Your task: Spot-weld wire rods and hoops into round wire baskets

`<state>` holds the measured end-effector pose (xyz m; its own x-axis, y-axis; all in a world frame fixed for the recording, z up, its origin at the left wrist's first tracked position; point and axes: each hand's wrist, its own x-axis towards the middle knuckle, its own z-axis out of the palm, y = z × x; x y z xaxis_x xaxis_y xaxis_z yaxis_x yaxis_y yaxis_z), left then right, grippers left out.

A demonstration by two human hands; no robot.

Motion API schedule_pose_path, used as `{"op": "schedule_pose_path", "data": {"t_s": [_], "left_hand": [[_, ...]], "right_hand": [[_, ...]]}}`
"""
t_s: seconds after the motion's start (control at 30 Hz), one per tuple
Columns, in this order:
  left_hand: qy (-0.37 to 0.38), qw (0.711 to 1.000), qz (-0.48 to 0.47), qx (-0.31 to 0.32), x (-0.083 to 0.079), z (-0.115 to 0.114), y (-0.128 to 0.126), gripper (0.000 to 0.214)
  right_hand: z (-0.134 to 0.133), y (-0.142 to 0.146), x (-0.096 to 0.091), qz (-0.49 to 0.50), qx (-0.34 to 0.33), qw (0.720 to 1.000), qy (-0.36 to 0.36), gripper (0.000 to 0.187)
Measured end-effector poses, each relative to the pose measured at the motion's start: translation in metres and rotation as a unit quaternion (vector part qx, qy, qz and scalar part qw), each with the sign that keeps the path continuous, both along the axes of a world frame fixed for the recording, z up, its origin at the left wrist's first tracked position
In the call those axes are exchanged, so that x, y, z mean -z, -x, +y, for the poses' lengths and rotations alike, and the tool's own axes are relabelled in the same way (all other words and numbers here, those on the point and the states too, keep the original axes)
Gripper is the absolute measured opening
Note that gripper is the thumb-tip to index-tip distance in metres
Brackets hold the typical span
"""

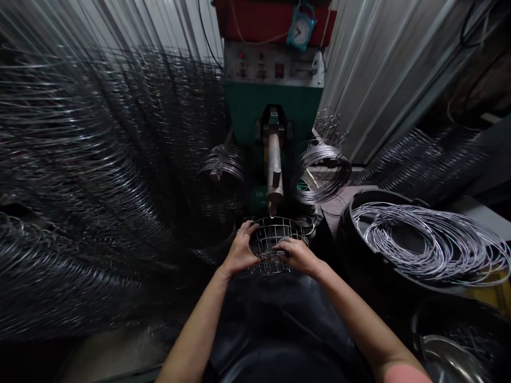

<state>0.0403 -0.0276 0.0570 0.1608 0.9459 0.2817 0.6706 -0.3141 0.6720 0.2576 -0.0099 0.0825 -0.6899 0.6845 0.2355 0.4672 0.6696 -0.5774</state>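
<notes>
Corrugated metal walls [383, 69], green machine [271, 106], blue clock [301, 26]

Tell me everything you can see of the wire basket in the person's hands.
The wire basket is a round cage of bright metal wire, with hoops crossed by ribs in an open grid. The left hand and right hand grasp its near side, holding it just below the tip of the machine's metal electrode.
</notes>
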Motion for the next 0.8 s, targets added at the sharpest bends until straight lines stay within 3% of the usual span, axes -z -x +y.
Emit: {"op": "schedule_pose_path", "data": {"t_s": [0.3,0.57,0.7,0.8], "left_hand": [[0.007,0.999,-0.044,-0.018,0.001,0.023,0.001,0.086],[-0.013,0.997,-0.045,-0.061,0.002,0.033,-0.005,0.086],[-0.035,0.996,-0.022,-0.074,-0.003,0.043,-0.004,0.081],[-0.047,0.995,-0.004,-0.091,-0.003,0.042,-0.006,0.081]], "right_hand": [[0.021,0.008,-0.007,-0.030,0.022,0.999,-0.040,0.017],[0.035,0.011,0.001,-0.013,0.076,0.996,-0.051,0.015],[0.037,0.015,0.004,0.064,0.130,0.989,-0.029,0.016],[0.018,0.005,0.009,0.144,0.182,0.973,0.013,0.029]]}}
